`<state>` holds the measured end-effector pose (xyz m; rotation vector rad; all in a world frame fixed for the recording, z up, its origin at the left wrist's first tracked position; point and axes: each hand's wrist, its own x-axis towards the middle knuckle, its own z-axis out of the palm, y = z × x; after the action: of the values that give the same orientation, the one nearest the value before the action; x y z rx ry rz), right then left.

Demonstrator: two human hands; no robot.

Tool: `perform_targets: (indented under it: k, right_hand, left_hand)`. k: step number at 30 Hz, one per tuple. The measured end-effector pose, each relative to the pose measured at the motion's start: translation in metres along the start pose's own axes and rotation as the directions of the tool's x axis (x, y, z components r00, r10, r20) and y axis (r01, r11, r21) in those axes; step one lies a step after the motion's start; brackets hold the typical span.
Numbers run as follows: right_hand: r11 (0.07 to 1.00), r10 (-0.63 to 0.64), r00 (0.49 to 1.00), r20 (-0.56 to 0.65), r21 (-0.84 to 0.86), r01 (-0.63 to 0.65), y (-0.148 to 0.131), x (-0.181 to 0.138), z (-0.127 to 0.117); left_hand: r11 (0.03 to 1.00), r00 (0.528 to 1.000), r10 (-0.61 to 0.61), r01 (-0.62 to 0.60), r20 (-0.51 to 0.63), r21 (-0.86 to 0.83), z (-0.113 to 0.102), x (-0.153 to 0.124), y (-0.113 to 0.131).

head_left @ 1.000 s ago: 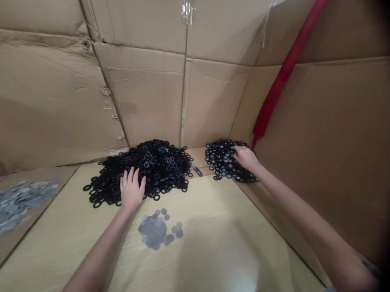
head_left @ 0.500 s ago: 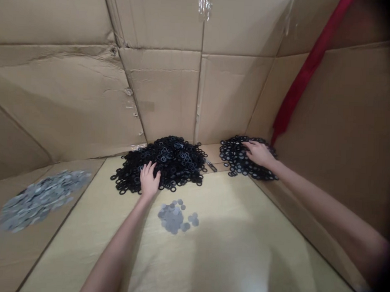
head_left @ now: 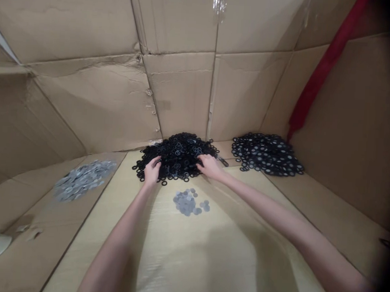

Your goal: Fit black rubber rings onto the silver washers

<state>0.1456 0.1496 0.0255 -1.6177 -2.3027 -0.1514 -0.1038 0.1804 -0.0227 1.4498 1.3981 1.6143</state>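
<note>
A heap of black rings [head_left: 181, 153] lies against the cardboard wall, in front of me. At its left front edge is my left hand [head_left: 152, 170], thumb and fingers apart and slightly curled, touching the rings. My right hand [head_left: 211, 166] reaches into the heap's right side, its thumb and fingers spread. I see nothing held in either hand. A small pile of thin grey discs [head_left: 184, 203] lies nearer to me on the yellowish work surface [head_left: 189, 246], between my forearms.
A second heap of black rings with pale centres [head_left: 266, 155] is at the right. Many grey discs [head_left: 85, 179] lie on cardboard at the left. A small dark tool [head_left: 224, 162] sits between the ring heaps. A red strip [head_left: 326, 65] hangs on the right wall.
My right hand has left the right-hand heap and moved left to the middle heap of rings. My left hand stays at that heap's left front. The view has shifted left.
</note>
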Motion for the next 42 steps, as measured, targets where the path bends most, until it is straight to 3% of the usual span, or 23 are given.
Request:
perform_targets:
  k: [4, 7, 15, 18, 21, 26, 32, 35, 39, 42]
  right_hand:
    - [0.972, 0.236, 0.971, -0.024, -0.003, -0.237, -0.039, 0.009, 0.022]
    - [0.942, 0.334, 0.942, -0.043, -0.014, -0.335, -0.052, 0.016, 0.033]
    - [0.878, 0.479, 0.878, -0.021, 0.027, -0.478, -0.06, 0.03, 0.039]
    - [0.885, 0.461, 0.888, 0.013, 0.072, -0.46, -0.055, 0.028, 0.036]
    - [0.911, 0.405, 0.914, 0.016, 0.083, -0.405, -0.052, 0.023, 0.034]
    - [0.904, 0.428, 0.904, -0.004, 0.013, -0.428, -0.056, 0.022, 0.034]
    - [0.878, 0.472, 0.872, 0.128, 0.024, -0.479, -0.058, 0.035, 0.035]
    - [0.896, 0.435, 0.892, 0.125, 0.036, -0.443, -0.056, 0.037, 0.035]
    - [0.908, 0.378, 0.918, 0.118, 0.146, -0.392, -0.045, 0.034, 0.034]
    - [0.895, 0.349, 0.935, 0.06, 0.276, -0.351, -0.035, 0.028, 0.03]
  left_hand:
    - [0.998, 0.978, -0.062, 0.064, -0.197, 0.004, -0.021, -0.001, -0.002]
    - [0.993, 0.943, -0.102, 0.116, -0.316, 0.026, -0.037, -0.002, -0.004]
    - [0.986, 0.924, -0.15, 0.166, -0.351, 0.014, -0.055, -0.017, -0.004]
    - [0.987, 0.929, -0.139, 0.159, -0.342, 0.031, -0.054, -0.018, -0.003]
    - [0.988, 0.939, -0.109, 0.14, -0.327, 0.071, -0.05, -0.017, -0.003]
    - [0.987, 0.958, -0.084, 0.118, -0.275, 0.11, -0.035, -0.021, 0.0]
    - [0.987, 0.977, -0.064, 0.092, -0.205, 0.132, -0.009, -0.038, 0.007]
    - [0.983, 0.987, -0.045, 0.071, -0.154, 0.167, 0.005, -0.048, 0.009]
    - [0.986, 0.99, 0.006, 0.017, -0.138, 0.165, 0.021, -0.057, 0.015]
    - [0.998, 0.988, -0.026, 0.033, -0.151, 0.046, 0.03, -0.061, 0.024]
